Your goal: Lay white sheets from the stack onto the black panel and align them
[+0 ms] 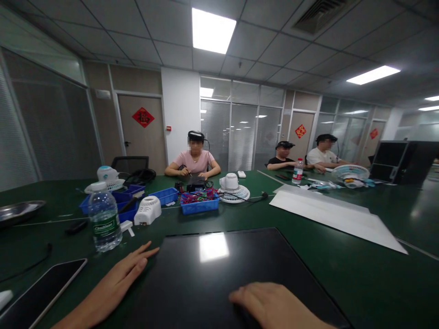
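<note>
My left hand (125, 270) lies flat, fingers apart, on the left edge of a glossy black panel (212, 274) that lies on the green table (377, 278). My right hand (270, 304) rests palm down on the panel's near right part, holding nothing. A water bottle (104, 218) stands just beyond my left hand. A dark phone or tablet (39, 292) lies to the left of my left arm.
Blue bins (199, 203) with parts, white fan housings (148, 210) and a small white fan (232, 188) lie mid-table. A white sheet (336, 214) lies at the right. Three people sit at the far side. A metal tray (18, 211) is at the left.
</note>
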`<state>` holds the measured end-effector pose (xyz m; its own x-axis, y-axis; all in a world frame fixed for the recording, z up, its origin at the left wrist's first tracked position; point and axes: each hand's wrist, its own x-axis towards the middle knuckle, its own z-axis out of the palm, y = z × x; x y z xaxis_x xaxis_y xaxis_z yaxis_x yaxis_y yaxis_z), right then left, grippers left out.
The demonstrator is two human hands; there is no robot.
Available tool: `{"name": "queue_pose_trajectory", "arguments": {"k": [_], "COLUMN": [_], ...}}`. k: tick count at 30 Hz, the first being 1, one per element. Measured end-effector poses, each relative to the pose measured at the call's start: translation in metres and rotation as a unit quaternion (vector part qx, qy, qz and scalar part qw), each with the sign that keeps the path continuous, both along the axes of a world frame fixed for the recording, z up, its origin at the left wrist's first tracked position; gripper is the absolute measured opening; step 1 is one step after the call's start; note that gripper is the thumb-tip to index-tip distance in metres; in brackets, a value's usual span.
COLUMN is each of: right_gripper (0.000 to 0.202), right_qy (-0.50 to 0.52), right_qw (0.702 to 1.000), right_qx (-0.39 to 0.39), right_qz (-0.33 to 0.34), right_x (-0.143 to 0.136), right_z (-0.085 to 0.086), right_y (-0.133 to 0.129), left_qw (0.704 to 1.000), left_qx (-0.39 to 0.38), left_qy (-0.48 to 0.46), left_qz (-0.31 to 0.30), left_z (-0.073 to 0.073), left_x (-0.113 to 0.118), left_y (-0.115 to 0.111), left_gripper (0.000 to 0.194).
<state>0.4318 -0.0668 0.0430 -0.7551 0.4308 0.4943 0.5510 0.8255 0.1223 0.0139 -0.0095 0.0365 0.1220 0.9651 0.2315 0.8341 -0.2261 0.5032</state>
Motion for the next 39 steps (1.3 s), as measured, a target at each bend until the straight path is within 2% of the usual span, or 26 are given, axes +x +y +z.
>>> {"name": "queue_pose_trajectory", "arguments": {"k": [2,4,6,9,11,13,15,18,21,26,28,33,36,39], "right_gripper": [0.056,0.047,0.049,0.062,0.067,0.068,0.068,0.071,0.072,0.083,0.084,0.073,0.070,0.048], "right_qy": [-0.023,-0.022,0.003,0.031,0.039,0.035,0.023,0.007,0.008,0.025,0.021,-0.006,-0.023,-0.047], "right_qw": [0.992,0.973,0.952,0.904,0.866,0.841,0.833,0.838,0.842,0.810,0.811,0.847,0.842,0.838], "right_qx": [-0.091,-0.097,-0.086,-0.086,-0.105,-0.129,-0.140,-0.129,-0.111,-0.126,-0.134,-0.114,-0.127,-0.152], "right_qz": [-0.084,-0.207,-0.295,-0.417,-0.487,-0.524,-0.535,-0.529,-0.528,-0.572,-0.569,-0.519,-0.524,-0.521], "right_x": [0.018,0.048,0.087,0.148,0.181,0.204,0.218,0.229,0.236,0.247,0.247,0.238,0.235,0.232], "right_z": [0.020,0.039,0.046,0.029,0.008,-0.013,-0.026,-0.033,-0.033,-0.036,-0.034,-0.024,-0.024,-0.023], "right_y": [0.029,0.069,0.113,0.163,0.181,0.189,0.194,0.199,0.202,0.202,0.200,0.194,0.190,0.187], "left_qw": [0.999,0.995,0.993,0.990,0.987,0.983,0.979,0.976,0.983,0.993,0.993,0.995,0.996,0.996], "left_qx": [0.003,0.005,0.001,0.002,0.016,0.021,0.015,0.019,0.018,0.030,0.038,0.017,0.018,0.017], "left_qy": [0.048,0.091,0.117,0.141,0.159,0.178,0.193,0.200,0.169,0.115,0.113,0.096,0.084,0.082], "left_qz": [-0.017,-0.033,-0.033,-0.003,0.017,0.035,0.058,0.080,0.064,0.029,0.014,-0.014,-0.006,-0.006], "left_z": [-0.003,-0.005,-0.005,-0.001,0.002,0.003,0.002,-0.001,-0.004,-0.009,-0.010,-0.014,-0.019,-0.021], "left_x": [-0.001,-0.001,0.000,0.002,0.002,0.002,0.000,-0.004,-0.005,-0.003,-0.002,-0.007,-0.013,-0.017], "left_y": [0.002,0.003,0.004,0.006,0.008,0.010,0.013,0.015,0.014,0.004,0.001,0.002,0.007,0.010], "left_gripper": [0.050,0.047,0.049,0.051,0.050,0.051,0.052,0.053,0.055,0.049,0.048,0.049,0.049,0.049]}}
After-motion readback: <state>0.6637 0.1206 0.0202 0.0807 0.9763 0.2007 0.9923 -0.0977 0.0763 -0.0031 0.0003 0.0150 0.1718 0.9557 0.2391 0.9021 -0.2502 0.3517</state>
